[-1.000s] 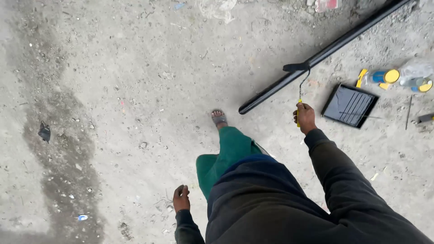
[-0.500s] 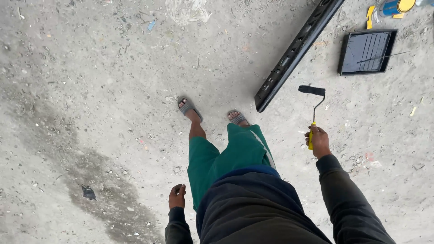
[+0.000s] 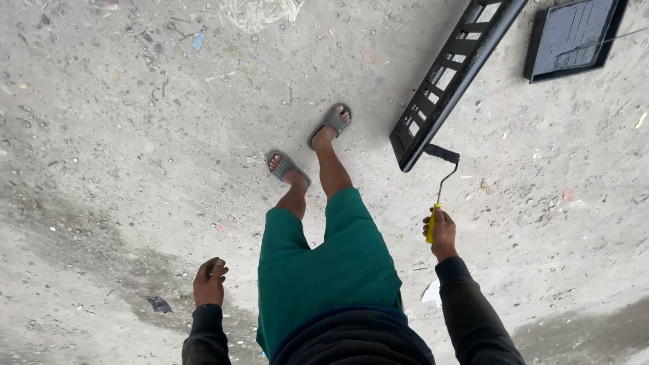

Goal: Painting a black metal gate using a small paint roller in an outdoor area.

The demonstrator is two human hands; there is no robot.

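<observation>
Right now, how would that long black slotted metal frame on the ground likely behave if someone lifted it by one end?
The black slotted frame looks like rigid metal, so it would probably stay stiff rather than sag. Being long and narrow, it may feel end-heavy and swing. Lying flat on the rough concrete floor, it seems unlikely to roll or slide.

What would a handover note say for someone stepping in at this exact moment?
Right hand: gripping the yellow handle of a small paint roller, roller head dark and hanging just off the near end of the black slatted metal frame lying on the concrete floor.
Left hand: empty, loosely curled at the side.
Black paint tray sits on the floor beyond the frame.
Done: frame looks black all over from here.
Left: cannot tell which parts need coating; roller is not touching the frame.
</observation>
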